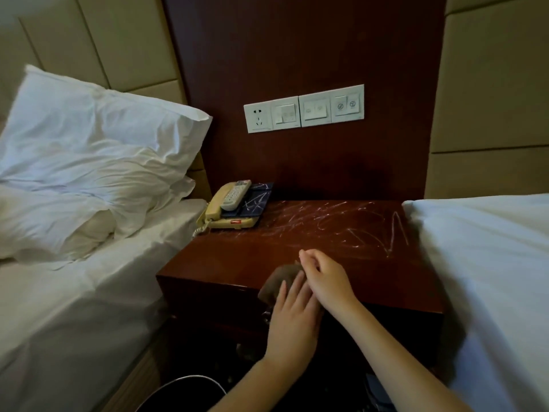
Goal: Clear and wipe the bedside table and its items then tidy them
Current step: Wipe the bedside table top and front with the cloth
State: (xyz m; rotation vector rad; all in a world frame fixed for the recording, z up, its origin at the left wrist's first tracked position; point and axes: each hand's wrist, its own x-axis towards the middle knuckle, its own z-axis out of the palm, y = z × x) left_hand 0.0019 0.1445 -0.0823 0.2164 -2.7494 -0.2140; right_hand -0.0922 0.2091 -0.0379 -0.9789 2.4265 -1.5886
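Scribbles of white streak the glossy reddish-brown bedside table.

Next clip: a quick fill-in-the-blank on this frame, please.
1. The remote control lies on the beige ____.
2. The scribbles on the bedside table are ____.
3. The left hand presses a brown ____ at the table's front edge.
4. The pillows lie on the ____ bed.
Missing: telephone; white; cloth; left.
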